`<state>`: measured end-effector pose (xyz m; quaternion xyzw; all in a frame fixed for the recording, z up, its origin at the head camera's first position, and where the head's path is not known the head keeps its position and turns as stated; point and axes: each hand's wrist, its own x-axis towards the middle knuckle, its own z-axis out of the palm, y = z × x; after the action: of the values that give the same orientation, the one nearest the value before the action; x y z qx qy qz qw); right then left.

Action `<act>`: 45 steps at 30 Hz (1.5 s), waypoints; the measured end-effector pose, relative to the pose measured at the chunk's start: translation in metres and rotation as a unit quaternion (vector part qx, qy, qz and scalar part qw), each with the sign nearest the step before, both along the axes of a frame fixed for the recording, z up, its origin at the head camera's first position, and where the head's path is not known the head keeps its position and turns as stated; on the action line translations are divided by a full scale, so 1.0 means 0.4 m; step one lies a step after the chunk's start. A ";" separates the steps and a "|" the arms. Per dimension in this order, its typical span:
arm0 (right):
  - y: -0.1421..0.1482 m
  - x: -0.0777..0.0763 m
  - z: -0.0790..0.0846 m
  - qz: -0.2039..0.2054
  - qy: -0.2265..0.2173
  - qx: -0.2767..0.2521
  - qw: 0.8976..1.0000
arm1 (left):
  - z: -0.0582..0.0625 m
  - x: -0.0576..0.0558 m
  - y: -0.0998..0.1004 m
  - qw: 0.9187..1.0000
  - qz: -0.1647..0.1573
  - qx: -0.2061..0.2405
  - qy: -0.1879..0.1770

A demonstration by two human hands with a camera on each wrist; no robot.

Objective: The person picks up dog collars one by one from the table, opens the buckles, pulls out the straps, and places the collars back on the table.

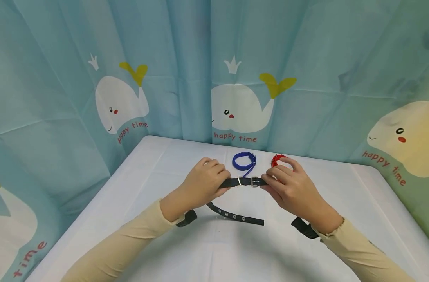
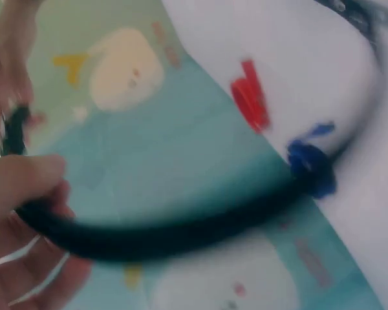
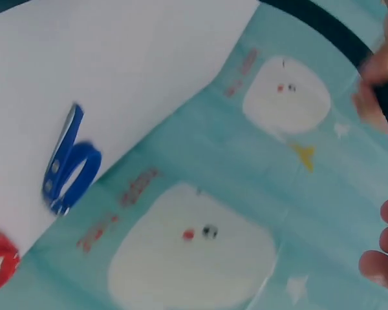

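Observation:
A black collar [image 1: 232, 183] with a metal buckle [image 1: 254, 181] is stretched between my two hands above the table. My left hand [image 1: 204, 183] grips the strap on one side of the buckle, fingers curled over it. Close to the buckle's other side, my right hand [image 1: 292, 188] pinches the collar between thumb and fingers. The collar's loose tail [image 1: 235, 216], lined with metal eyelets, hangs in a curve below my left hand. In the left wrist view the strap [image 2: 136, 242] sweeps away from the fingers, blurred.
Toward the table's back edge lies a coiled blue collar [image 1: 237, 166]. A red collar [image 1: 276, 158] lies to its right, partly behind my right hand. The white table [image 1: 172, 164] meets a blue curtain [image 1: 186, 109] printed with whales.

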<state>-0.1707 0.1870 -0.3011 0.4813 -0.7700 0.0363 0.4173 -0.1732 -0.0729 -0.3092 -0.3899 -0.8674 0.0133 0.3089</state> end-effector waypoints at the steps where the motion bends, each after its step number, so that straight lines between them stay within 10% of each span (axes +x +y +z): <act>1: 0.012 -0.001 0.000 -0.004 0.000 -0.007 1.000 | 0.000 -0.002 -0.011 1.000 0.006 0.000 -0.013; 8: 0.102 -0.017 -0.013 -0.032 -0.008 -0.026 0.999 | -0.002 -0.021 -0.095 0.997 -0.025 0.034 -0.062; 18: 0.164 -0.057 -0.080 -0.050 -0.021 0.016 0.998 | -0.019 -0.079 -0.169 0.996 -0.077 -0.049 0.011; 24: 0.190 -0.089 -0.158 -0.068 -0.056 0.070 0.994 | -0.099 -0.126 -0.211 0.985 -0.058 -0.158 0.023; 34: 0.238 -0.126 -0.273 -0.110 -0.093 0.154 0.977 | -0.226 -0.174 -0.260 0.976 -0.037 -0.214 -0.027; 45: 0.272 -0.143 -0.315 -0.165 -0.153 0.220 0.949 | -0.270 -0.197 -0.268 0.964 -0.013 -0.247 -0.097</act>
<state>-0.2279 0.2959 -0.4271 0.4158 -0.8821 -0.1306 0.1787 -0.2520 -0.1802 -0.4171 -0.4645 -0.8579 0.1852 0.1179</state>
